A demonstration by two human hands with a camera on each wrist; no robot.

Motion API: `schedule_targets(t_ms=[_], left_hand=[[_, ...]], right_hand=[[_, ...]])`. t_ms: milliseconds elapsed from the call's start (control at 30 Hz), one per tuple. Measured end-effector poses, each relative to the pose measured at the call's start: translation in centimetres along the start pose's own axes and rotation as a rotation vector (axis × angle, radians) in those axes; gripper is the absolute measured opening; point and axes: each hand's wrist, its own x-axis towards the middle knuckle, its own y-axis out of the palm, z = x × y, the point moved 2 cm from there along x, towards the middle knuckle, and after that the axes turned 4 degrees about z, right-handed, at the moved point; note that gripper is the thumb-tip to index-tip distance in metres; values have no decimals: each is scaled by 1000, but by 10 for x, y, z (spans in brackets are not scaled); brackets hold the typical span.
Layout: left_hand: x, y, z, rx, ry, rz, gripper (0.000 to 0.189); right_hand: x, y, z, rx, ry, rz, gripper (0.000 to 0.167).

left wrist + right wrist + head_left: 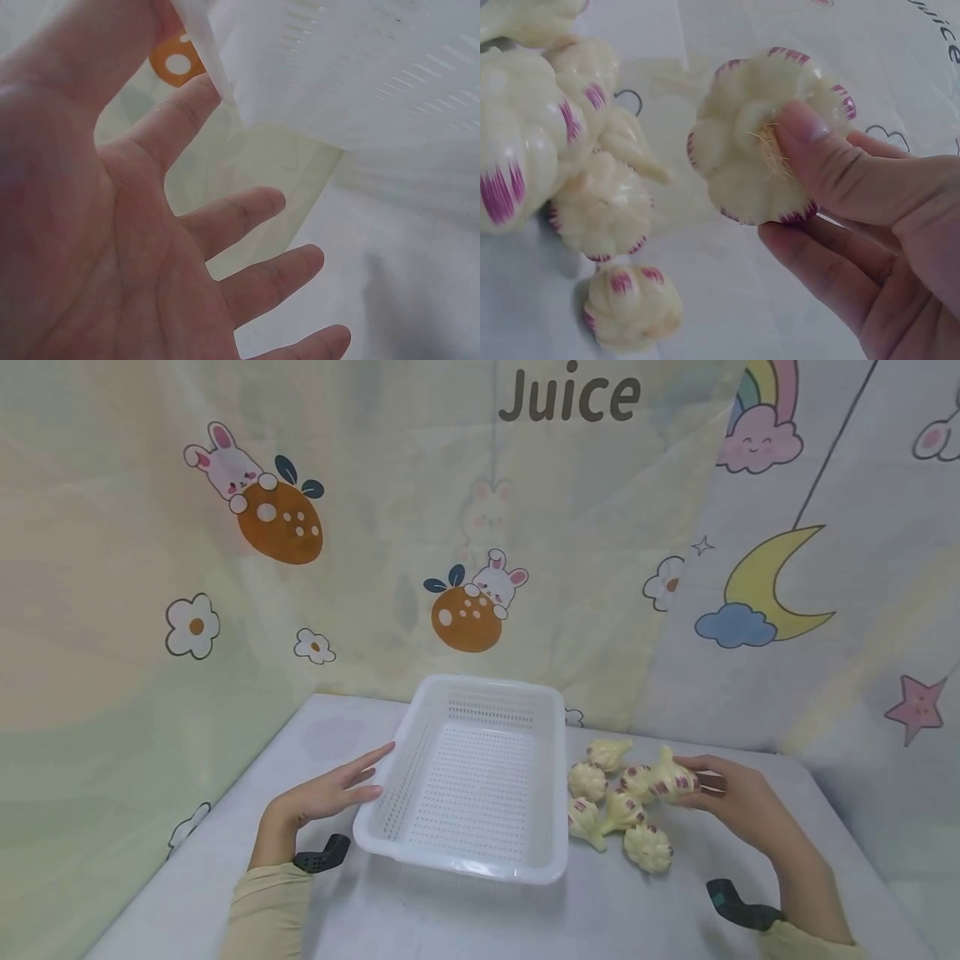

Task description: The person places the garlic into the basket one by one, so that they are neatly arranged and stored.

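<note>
A white plastic basket (pixel 465 865) with slotted walls stands in the middle of the table. At its left rim is my left hand (pixel 327 792), fingers spread and fairly straight, with the thumb and index fingertip right at the rim in the left wrist view. To the right of the basket, my right hand (pixel 738 800) pinches a garlic bulb (pixel 739 161), its thumb on the root end and its fingers behind. The held bulb is cream with purple streaks, its stem pointing up in the head view. Several more garlic bulbs (pixel 648 848) lie clustered between basket and right hand.
The white-covered table (pixel 420 914) meets a printed cloth backdrop (pixel 375 610) at its far edge. The nearest bulbs (pixel 586 821) lie close along the basket's right wall. A dark wrist device (pixel 322 854) sits at each wrist.
</note>
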Motion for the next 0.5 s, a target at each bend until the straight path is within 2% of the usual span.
schedule_targets(t_ms=[233,500], left_hand=[[0,0,-1,12,3,-10,66],[0,1,-2,12,55,12,67]], right_hand=[[6,10,13,53,-50,-49,53],[17,28,25,53,-110,-54,51]])
